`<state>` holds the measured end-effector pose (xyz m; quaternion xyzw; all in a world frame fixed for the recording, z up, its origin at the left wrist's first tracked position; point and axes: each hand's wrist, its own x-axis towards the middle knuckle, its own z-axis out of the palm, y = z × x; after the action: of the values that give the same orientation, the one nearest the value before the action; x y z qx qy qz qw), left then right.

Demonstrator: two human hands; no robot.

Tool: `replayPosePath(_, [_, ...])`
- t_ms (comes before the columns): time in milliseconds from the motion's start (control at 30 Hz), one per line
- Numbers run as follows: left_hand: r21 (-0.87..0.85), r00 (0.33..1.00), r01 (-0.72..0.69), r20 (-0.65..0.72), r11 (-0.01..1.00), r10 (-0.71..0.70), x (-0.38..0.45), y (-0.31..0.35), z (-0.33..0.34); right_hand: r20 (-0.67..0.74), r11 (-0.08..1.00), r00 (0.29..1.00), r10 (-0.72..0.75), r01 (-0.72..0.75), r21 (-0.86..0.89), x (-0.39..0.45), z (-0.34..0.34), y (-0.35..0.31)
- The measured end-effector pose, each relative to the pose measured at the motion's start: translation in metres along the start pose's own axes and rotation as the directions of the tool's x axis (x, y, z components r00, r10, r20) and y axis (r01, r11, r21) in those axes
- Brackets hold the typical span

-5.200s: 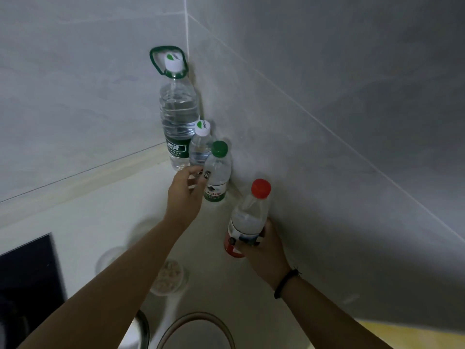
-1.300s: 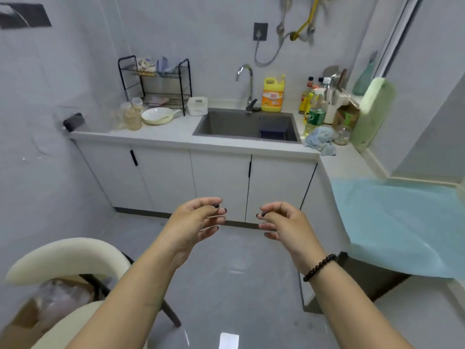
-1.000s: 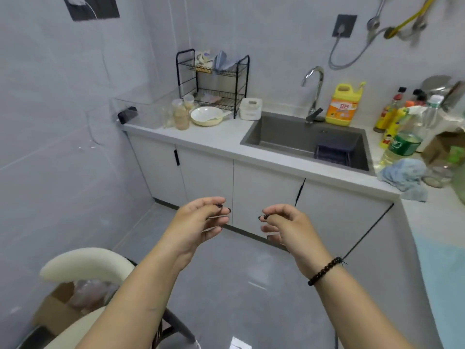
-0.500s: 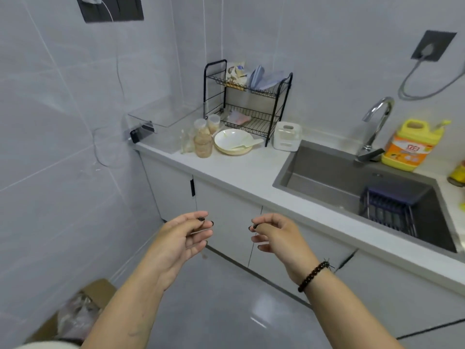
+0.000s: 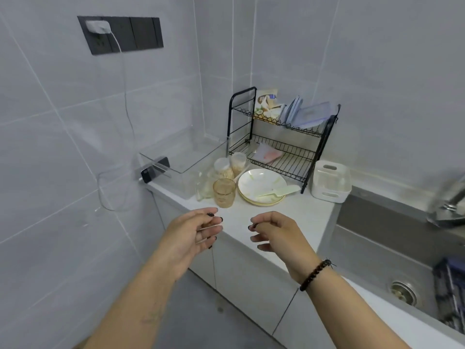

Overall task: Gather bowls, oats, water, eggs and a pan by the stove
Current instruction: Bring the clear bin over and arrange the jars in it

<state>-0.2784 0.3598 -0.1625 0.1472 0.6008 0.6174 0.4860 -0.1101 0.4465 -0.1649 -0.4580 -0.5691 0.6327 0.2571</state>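
Note:
My left hand (image 5: 193,235) and my right hand (image 5: 274,234) hover side by side at the front edge of a white counter (image 5: 297,215), fingers loosely curled, holding nothing. Beyond them lie stacked cream bowls (image 5: 261,187) with a pale spoon across them. Left of the bowls stand an amber glass (image 5: 224,192) and two clear lidded jars of pale grain (image 5: 230,167). Neither hand touches any of these. No stove, pan, eggs or water bottles are in sight.
A black two-tier dish rack (image 5: 284,137) stands behind the bowls, a white plastic basket (image 5: 330,181) to its right. A steel sink (image 5: 392,250) fills the right. A clear plastic bin (image 5: 176,157) and a charging phone (image 5: 154,170) sit at the counter's left end by the tiled wall.
I put down the water bottles in a corner, turned and walked to the sink counter. Over the last second the bowls and rack have come much closer; my hands stay empty.

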Motion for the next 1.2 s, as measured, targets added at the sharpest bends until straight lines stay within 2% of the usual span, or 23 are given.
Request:
replayPosePath(333, [-0.068,0.985,0.002,-0.172,0.998,-0.014,0.155,0.057,-0.002,0.146,1.000,0.989,0.017,-0.014,-0.024,0.200,0.021,-0.057])
replayPosePath(500, [-0.088,0.979,-0.006,-0.205,0.996,-0.013,0.213,0.081,-0.027,0.176,0.994,0.980,0.097,-0.105,0.034,0.271,0.058,-0.061])
replayPosePath(633, [-0.076,0.975,-0.013,-0.222,0.997,-0.004,0.268,0.103,-0.053,0.085,0.981,0.982,0.168,-0.175,0.089,0.329,0.093,-0.059])
replayPosePath(733, [-0.101,0.973,0.030,-0.226,0.994,-0.052,0.309,0.114,-0.078,-0.016,0.962,0.973,0.230,-0.225,0.153,0.366,0.123,-0.055])
replayPosePath(833, [-0.110,0.959,0.101,-0.254,0.989,-0.126,0.348,0.120,-0.105,-0.144,0.969,0.959,0.245,-0.239,0.059,0.406,0.152,-0.046])
replayPosePath(900, [-0.039,0.941,0.090,-0.325,0.995,-0.098,0.365,0.122,-0.115,-0.202,0.972,0.953,0.224,-0.234,-0.030,0.420,0.166,-0.051])
replayPosePath(1000, [0.150,0.920,0.033,-0.390,0.988,0.028,0.390,0.128,-0.132,-0.250,0.962,0.934,0.255,-0.272,-0.034,0.436,0.190,-0.059])
replayPosePath(1100, [0.264,0.939,0.006,-0.334,0.965,0.085,0.409,0.133,-0.143,-0.308,0.953,0.919,0.247,-0.288,-0.095,0.446,0.200,-0.053])
replayPosePath(1200, [0.271,0.957,-0.029,-0.271,0.962,0.105,0.418,0.138,-0.147,-0.358,0.932,0.903,0.238,-0.316,-0.178,0.452,0.205,-0.048])
